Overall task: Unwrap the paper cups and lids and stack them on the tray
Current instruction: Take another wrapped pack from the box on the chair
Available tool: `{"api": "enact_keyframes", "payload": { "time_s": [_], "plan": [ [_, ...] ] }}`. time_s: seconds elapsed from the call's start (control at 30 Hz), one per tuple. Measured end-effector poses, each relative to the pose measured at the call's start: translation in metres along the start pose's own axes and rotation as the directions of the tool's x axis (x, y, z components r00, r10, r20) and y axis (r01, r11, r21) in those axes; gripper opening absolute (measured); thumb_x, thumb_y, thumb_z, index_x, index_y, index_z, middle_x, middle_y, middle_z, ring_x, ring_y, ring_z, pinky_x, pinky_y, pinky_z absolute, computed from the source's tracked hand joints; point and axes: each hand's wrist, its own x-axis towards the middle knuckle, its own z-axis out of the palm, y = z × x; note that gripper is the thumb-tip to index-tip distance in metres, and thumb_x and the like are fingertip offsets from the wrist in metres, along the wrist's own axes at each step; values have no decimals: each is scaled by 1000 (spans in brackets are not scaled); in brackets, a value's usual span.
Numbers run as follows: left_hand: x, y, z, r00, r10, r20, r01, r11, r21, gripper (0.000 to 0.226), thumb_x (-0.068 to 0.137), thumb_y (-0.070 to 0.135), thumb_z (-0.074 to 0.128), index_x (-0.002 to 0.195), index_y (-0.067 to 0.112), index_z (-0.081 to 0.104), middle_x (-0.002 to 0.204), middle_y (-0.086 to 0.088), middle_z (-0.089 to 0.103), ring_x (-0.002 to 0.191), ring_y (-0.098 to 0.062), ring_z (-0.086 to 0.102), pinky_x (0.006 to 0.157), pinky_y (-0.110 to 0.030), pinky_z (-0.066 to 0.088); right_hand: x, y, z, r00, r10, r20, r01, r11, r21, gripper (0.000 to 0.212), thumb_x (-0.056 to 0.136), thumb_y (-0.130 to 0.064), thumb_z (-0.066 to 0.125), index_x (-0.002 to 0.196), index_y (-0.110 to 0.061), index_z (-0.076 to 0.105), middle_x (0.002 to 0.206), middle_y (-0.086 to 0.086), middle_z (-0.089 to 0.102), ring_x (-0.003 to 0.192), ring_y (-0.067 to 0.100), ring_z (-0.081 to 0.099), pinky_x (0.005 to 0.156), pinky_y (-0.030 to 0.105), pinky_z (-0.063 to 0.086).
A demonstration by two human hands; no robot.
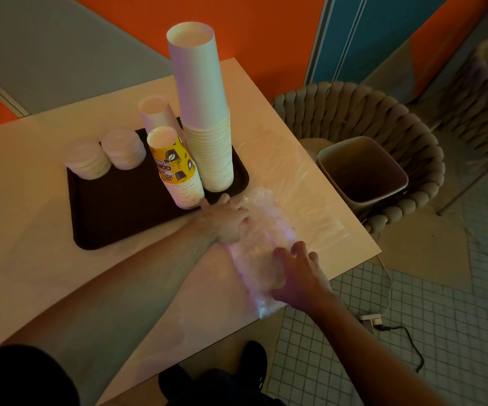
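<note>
Clear plastic wrapper (259, 247) lies lengthwise under both hands, pointing away.

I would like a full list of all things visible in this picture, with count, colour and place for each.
tray: one, dark brown, on the table.
lid stacks: two, white, tray's far left part.
tall cup stack: one, white, tray's right side.
printed cup stack: one, yellow top cup, in front of the tall stack.
short cup stack: one, white, behind the printed one.
plastic wrap: clear, on the table right of the tray.
table: one, pale beige.
bin: one, beige, right of the table.
woven chair: one, grey, around the bin.
left hand: on the wrap, by the tray's edge.
right hand: fingers spread on the wrap.
</note>
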Motion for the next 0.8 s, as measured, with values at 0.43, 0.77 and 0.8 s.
{"api": "enact_keyframes", "payload": {
  "time_s": [0.43, 0.77, 0.8],
  "plan": [
    [-26, -9, 5, 967, -92, -236, 2, 934, -359, 42, 91, 17, 56, 130, 31, 55, 132, 2, 40, 126, -20, 39, 101, -47, 29, -16, -11, -25, 984, -68, -166, 82, 994, 78, 52, 90, -33, 67, 140, -29, 51, 136, 1, 49, 121, 25, 48, 96, 32, 46],
    [-118, -35, 18, 900, -296, -321, 8, 745, -667, 25, 94, 21, 64, 117, 28, 66, 117, 4, 61, 98, -10, 57, 87, -30, 47, -14, -82, -38, 952, -261, -163, 273, 961, 55, 28, 98, -24, 61, 125, -30, 62, 114, -8, 64, 93, 7, 57, 77, 22, 51],
    [-128, -38, 20, 891, -321, -322, 9, 721, -693, 23, 94, 22, 65, 116, 29, 66, 114, 5, 62, 94, -9, 58, 84, -30, 48, -14, -92, -38, 948, -278, -156, 288, 956, 45, 28, 98, -24, 61, 125, -30, 61, 114, -8, 64, 94, 8, 57, 78, 23, 52]
  ]
}}
